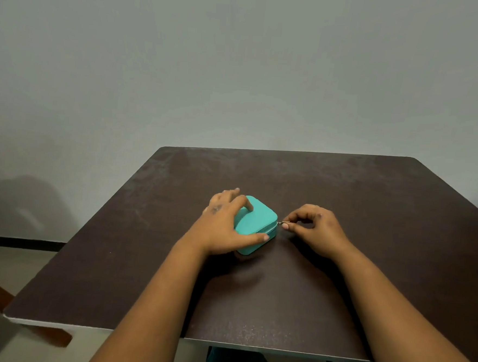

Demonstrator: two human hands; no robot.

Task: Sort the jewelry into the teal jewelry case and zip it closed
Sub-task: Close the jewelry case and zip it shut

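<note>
Dark tabletop [343,205] before grey wall [240,68]; hands steadying teal case [257,221], pinching zipper pull [282,222].

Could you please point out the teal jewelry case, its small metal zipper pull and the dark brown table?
Teal jewelry case [257,220], head view: bare top of the lid.
Small metal zipper pull [281,222], head view: its exposed end.
Dark brown table [344,194], head view: bare surface.

left hand [223,222] spread flat; right hand [313,228] fingers [288,226] pinched together.
</note>
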